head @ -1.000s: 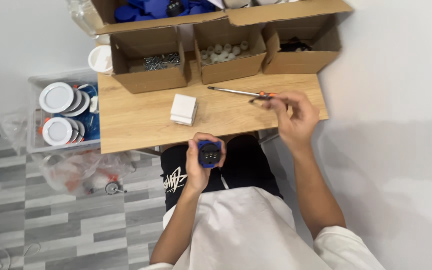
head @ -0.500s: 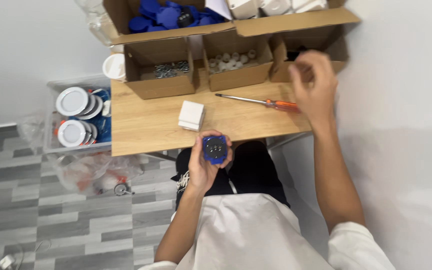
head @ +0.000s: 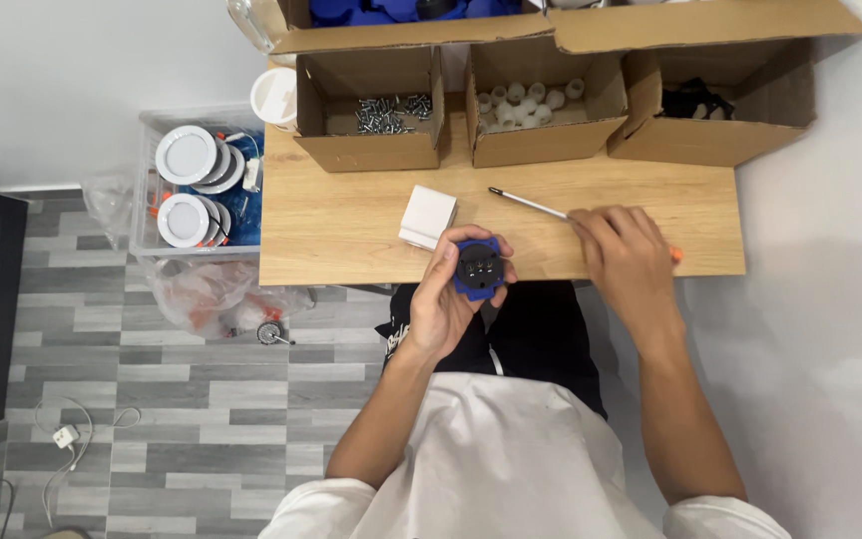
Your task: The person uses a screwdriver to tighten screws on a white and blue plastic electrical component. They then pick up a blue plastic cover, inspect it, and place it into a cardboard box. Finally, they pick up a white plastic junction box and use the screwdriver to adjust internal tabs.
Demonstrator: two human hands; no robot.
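From my head camera I look down at the table. It is made of light wood.

My left hand is at the near edge of the table. My fingers are curled around a blue part, and I hold it tight. The blue part is small and kind of square, with bumpy corners. It has a black middle with little holes in it. It is up off the table, just over the near edge.

My right hand lies flat on the table, to the right of the blue part. It covers the handle of a screwdriver. I cannot tell if my fingers grip it or just rest on it. The thin metal rod sticks out to the left, and a bit of orange peeks out on the right side of my hand.

A white block sits on the table, just beside my left hand.

At the far edge of the table are three brown boxes. The left box has screws. The middle box has white bits. The right box has black things.

To the left of the table is a bin with round white lamps.
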